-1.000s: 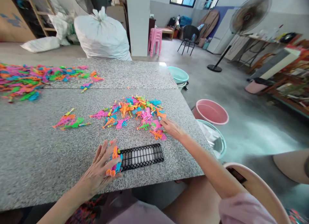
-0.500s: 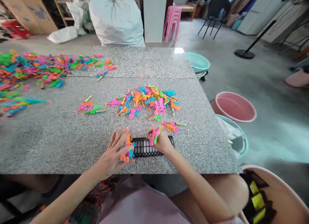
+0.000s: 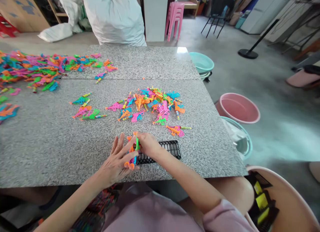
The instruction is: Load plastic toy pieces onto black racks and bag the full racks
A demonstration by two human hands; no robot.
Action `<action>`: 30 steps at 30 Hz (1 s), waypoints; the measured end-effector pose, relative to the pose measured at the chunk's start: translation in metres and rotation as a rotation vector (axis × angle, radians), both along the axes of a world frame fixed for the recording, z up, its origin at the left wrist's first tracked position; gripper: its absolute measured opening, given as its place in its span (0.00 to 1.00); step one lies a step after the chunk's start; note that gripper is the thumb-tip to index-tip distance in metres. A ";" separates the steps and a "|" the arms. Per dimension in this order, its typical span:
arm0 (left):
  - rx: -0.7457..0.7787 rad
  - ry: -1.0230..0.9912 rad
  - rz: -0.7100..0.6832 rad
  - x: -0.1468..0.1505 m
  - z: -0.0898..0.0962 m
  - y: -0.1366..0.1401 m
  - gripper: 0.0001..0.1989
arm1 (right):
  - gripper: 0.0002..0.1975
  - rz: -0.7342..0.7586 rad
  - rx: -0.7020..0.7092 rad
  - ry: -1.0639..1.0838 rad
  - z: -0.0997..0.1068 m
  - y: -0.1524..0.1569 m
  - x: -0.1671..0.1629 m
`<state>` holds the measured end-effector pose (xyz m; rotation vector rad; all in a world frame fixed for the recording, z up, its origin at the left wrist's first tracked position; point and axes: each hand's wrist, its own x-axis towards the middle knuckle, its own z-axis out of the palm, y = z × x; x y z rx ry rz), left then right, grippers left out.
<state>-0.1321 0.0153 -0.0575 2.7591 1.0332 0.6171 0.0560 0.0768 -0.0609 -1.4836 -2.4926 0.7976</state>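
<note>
A black plastic grid rack (image 3: pixel 171 149) lies on the granite table near its front edge. Small colourful plastic toy guns (image 3: pixel 132 158) with orange tips stand bunched at the rack's left end. My left hand (image 3: pixel 116 163) holds that bunch from the left, fingers bent over it and some spread. My right hand (image 3: pixel 147 144) is closed on a green toy gun (image 3: pixel 137 143) at the bunch, its fingertips partly hidden. Beyond the rack lies a loose heap of toy guns (image 3: pixel 150 103), several with patterned yellow or blue sticks. An orange and pink pair (image 3: pixel 176 130) lies just behind the rack.
A larger toy-gun pile (image 3: pixel 50 67) spreads over the table's far left. Small groups (image 3: pixel 86 110) lie nearer. Right of the table stand a pink basin (image 3: pixel 240 108), teal basins (image 3: pixel 202 62) and a large tub (image 3: pixel 287 192) holding black-and-yellow cards. A white sack (image 3: pixel 115 20) stands behind.
My right hand has moved left along the rack, bringing its toy gun to the bunch at my left hand. A blue-green toy gun now lies by the small group at left. The view has shifted slightly.
</note>
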 end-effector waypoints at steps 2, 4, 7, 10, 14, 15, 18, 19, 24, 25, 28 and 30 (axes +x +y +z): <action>0.016 0.003 0.005 -0.001 0.000 0.002 0.16 | 0.16 -0.015 0.006 0.009 0.000 0.001 0.000; 0.077 0.008 0.023 -0.002 0.002 0.002 0.19 | 0.14 -0.038 0.006 0.003 0.000 0.001 0.000; 0.213 0.003 0.006 -0.002 0.003 0.002 0.26 | 0.13 -0.008 0.029 -0.002 0.000 -0.001 -0.001; 0.194 -0.030 -0.101 -0.001 0.005 0.004 0.28 | 0.13 0.007 0.062 0.022 -0.001 -0.002 -0.007; 0.090 -0.044 -0.116 -0.005 0.006 0.007 0.22 | 0.10 0.036 0.081 -0.005 -0.004 0.001 -0.016; 0.069 -0.030 -0.107 -0.007 0.006 0.008 0.21 | 0.10 0.053 0.093 -0.016 -0.005 0.001 -0.012; 0.018 0.012 -0.061 -0.014 0.007 0.006 0.22 | 0.16 0.053 0.161 -0.036 -0.005 -0.002 0.025; 0.010 0.020 -0.045 -0.016 0.007 0.006 0.23 | 0.17 0.018 0.190 -0.042 -0.005 -0.003 0.046; 0.077 0.067 -0.052 -0.011 0.006 0.006 0.20 | 0.17 -0.300 0.248 -0.338 -0.004 0.003 0.155; 0.111 0.091 -0.046 -0.008 0.006 0.006 0.18 | 0.16 -0.266 0.242 -0.416 -0.003 0.005 0.168; 0.193 0.162 0.015 0.000 0.007 0.005 0.16 | 0.14 -0.183 0.245 -0.491 -0.003 0.007 0.184; 0.204 0.172 0.049 0.002 0.008 0.002 0.15 | 0.11 -0.284 0.263 -0.366 -0.003 0.001 0.177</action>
